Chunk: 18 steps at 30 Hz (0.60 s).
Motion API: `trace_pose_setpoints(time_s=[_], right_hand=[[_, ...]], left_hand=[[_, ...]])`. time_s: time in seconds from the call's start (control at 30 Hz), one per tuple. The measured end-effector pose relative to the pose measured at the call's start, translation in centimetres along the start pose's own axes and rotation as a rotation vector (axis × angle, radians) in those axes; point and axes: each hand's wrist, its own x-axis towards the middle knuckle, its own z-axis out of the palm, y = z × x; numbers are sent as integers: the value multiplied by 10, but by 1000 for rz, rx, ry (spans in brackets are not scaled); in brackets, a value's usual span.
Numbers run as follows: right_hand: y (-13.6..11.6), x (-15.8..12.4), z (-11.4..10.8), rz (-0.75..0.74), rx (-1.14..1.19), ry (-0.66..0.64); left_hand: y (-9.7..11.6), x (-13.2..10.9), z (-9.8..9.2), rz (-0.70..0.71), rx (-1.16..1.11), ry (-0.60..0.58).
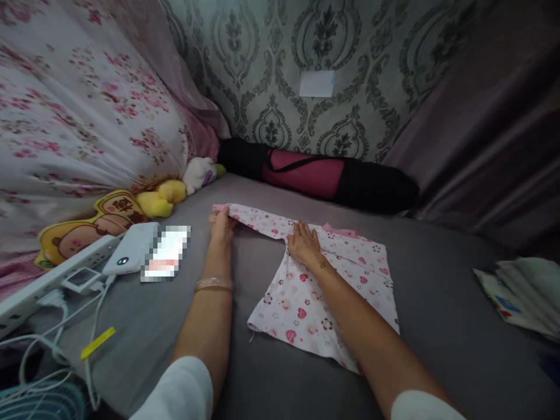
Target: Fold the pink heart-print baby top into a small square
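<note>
A white child's shirt with pink hearts and flowers lies on the grey bed sheet, partly folded over on its right side. One sleeve stretches out to the left. At the pink cuff of that sleeve, my left hand is closed on the cloth, its fingertips partly hidden. My right hand rests flat on the shirt near the shoulder, fingers stretched out. A bit of pink trim shows along the upper edge.
A black and maroon long bag lies along the wall. To the left are plush toys, a white power bank, a blurred phone and a power strip with cables. Folded items sit at right.
</note>
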Motion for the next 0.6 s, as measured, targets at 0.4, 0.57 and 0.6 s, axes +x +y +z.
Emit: trace_pose_setpoints(time_s=[0.4,0.57,0.6], right_hand=[[1,1,-9,-2,140,-44],[10,0,-22,23,575,69],[14,-1,-25,50,614,105]], left_hand=[[31,-17,19,-89,-118,-294],[42,-43,41,9,-116,-491],[44,-51,48,29,-144,-525]])
